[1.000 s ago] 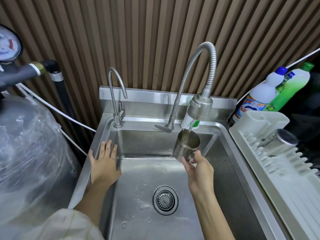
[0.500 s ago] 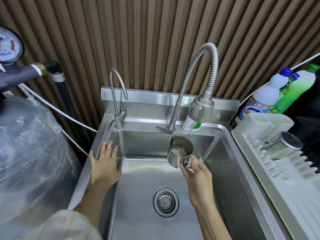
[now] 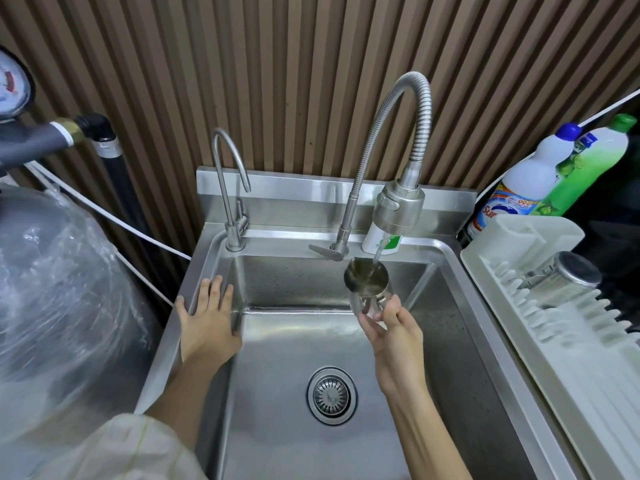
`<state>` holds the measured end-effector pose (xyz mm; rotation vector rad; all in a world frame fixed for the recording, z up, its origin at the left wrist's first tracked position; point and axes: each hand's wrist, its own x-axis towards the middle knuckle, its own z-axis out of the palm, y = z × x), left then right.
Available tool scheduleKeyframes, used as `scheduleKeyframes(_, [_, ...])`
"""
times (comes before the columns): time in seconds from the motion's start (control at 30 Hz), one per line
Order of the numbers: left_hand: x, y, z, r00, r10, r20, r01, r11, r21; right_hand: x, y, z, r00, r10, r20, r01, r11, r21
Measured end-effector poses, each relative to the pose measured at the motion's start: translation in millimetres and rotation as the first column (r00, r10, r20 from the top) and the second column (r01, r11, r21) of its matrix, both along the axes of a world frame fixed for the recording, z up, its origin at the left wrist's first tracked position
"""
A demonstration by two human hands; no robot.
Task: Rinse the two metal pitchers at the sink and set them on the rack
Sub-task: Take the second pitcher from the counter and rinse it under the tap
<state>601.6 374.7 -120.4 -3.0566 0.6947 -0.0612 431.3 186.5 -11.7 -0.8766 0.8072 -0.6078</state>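
We tip pitcher under the tap
R hand pinches it, now tilted more vs. 0.5 s ago; L hand stays flat on sink rim.

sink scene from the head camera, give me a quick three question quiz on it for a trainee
1. True or false: the right hand holds a metal pitcher under water running from the spring faucet.
2. Where does the left hand rest? A) on the drain B) flat on the left rim of the sink C) on the faucet lever
3. Fill in: the other pitcher already lies on the white ____ to the right of the sink.

Key: 1 true; 2 B; 3 rack
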Motion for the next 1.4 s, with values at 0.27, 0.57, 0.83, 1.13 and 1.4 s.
scheduleKeyframes(0.27, [0, 1, 0, 1.000, 0.002, 0.001, -0.002, 1.000, 0.001, 3, -7, 2, 1.000, 0.026, -0.004, -0.026, 1.000, -0.015])
scheduleKeyframes(0.57, [-1, 0, 1, 1.000, 0.002, 0.002, -0.003, 1.000, 0.017, -3, -7, 2, 0.998, 0.056, -0.025, -0.055, 0.998, 0.014])
scheduleKeyframes(0.83, [-1, -1, 3, 1.000, 0.002, 0.001, -0.002, 0.999, 0.034, 1, -14, -1, 0.998, 0.060, 0.018, -0.062, 0.993, 0.101])
scheduleKeyframes(1.13, [-2, -1, 2, 1.000, 0.003, 0.006, -0.003, 1.000, 0.029, -9, -19, -12, 0.997, 0.063, 0.032, -0.067, 0.991, 0.120])
scheduleKeyframes(1.4, [-1, -1, 1, 1.000, 0.010, -0.005, -0.009, 0.999, 0.035, -12, -17, -12, 0.995, 0.092, 0.041, -0.097, 0.986, 0.133])
